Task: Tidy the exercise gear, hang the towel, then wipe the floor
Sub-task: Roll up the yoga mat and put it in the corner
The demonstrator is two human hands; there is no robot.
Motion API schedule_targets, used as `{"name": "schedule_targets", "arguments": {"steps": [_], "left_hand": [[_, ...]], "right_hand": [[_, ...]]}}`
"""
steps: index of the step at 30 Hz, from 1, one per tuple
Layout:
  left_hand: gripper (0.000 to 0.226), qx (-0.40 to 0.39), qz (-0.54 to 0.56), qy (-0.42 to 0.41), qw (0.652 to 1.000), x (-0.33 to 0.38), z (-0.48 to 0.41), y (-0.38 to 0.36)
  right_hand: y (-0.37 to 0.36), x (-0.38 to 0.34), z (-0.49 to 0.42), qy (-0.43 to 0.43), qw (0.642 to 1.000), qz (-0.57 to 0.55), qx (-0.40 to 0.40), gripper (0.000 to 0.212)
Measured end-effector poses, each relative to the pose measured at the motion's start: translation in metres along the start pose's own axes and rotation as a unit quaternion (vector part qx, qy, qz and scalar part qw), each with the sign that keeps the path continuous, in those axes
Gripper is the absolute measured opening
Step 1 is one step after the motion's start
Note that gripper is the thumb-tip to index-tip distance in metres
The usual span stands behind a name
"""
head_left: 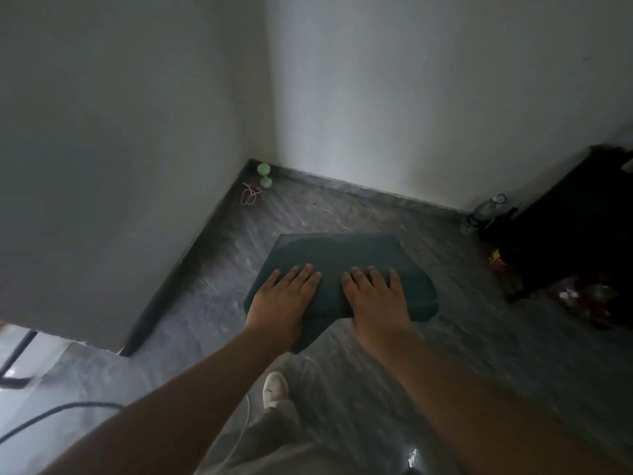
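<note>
Grey marbled floor (376,214), two pale walls meeting at a corner, dim light.

Folded teal mat (339,255): thick, with rounded folds; it could be a towel, cannot tell. It sits centre frame in front of the person, and one corner droops at its near left.

Left hand (284,296): palm down on the near left part of the mat, fingers straight and close together on top. Thumb hidden.

Right hand (375,299): palm down on the near right part of the mat, fingers straight and slightly spread. Thumb hidden. The hands are near each other, not touching.

Grip: with the thumbs out of sight, I cannot tell whether either hand pinches the mat from below or only lies on it.

Dumbbell (264,175): green, beyond the mat and to its left, on the floor in the wall corner.

Band (250,194): pink loop, just on the mat's side of the dumbbell.

Bottle (483,212): clear, beyond the mat to its right, against the wall.

Cabinet (568,231): black, right of the mat, beside the bottle.

Shoe (275,389): pale, on the floor nearer the person than the mat.
</note>
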State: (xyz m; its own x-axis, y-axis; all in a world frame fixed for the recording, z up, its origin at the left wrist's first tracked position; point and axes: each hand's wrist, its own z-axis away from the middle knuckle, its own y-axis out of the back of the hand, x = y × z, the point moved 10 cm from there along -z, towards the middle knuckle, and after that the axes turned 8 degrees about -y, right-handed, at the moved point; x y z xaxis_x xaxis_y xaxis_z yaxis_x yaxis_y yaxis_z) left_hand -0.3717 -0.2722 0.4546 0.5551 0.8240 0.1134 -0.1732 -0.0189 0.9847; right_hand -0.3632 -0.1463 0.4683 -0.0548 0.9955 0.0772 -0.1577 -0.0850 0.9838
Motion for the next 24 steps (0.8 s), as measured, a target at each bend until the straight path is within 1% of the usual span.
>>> {"name": "schedule_targets", "arguments": {"steps": [3,6,12,16,18,21,24], "left_hand": [[0.091,-0.017,0.009,-0.028,0.999,-0.028,-0.046,0.004],[0.099,-0.025,-0.005,-0.056,0.998,-0.053,-0.095,0.012],[0.087,-0.037,0.002,-0.095,0.995,-0.091,-0.177,0.017],[0.086,-0.047,0.012,-0.093,0.994,-0.119,-0.239,0.011],[0.084,-0.047,0.007,-0.080,0.996,-0.135,-0.270,0.009],[0.086,-0.074,0.003,-0.055,0.996,-0.159,-0.317,0.006],[0.086,-0.074,0.001,-0.041,0.996,-0.185,-0.363,0.014]], "right_hand": [[0.007,0.004,-0.047,-0.025,0.999,0.003,-0.022,0.070],[0.018,0.012,-0.089,-0.052,0.998,-0.007,-0.023,0.071],[0.018,0.028,-0.172,-0.068,0.996,-0.013,-0.061,0.074],[0.005,0.040,-0.241,-0.062,0.996,-0.026,-0.063,0.075],[-0.003,0.047,-0.279,-0.050,0.997,-0.031,-0.060,0.073],[-0.011,0.057,-0.334,-0.034,0.995,-0.041,-0.081,0.073],[-0.006,0.065,-0.387,-0.028,0.995,-0.053,-0.074,0.075]]}}
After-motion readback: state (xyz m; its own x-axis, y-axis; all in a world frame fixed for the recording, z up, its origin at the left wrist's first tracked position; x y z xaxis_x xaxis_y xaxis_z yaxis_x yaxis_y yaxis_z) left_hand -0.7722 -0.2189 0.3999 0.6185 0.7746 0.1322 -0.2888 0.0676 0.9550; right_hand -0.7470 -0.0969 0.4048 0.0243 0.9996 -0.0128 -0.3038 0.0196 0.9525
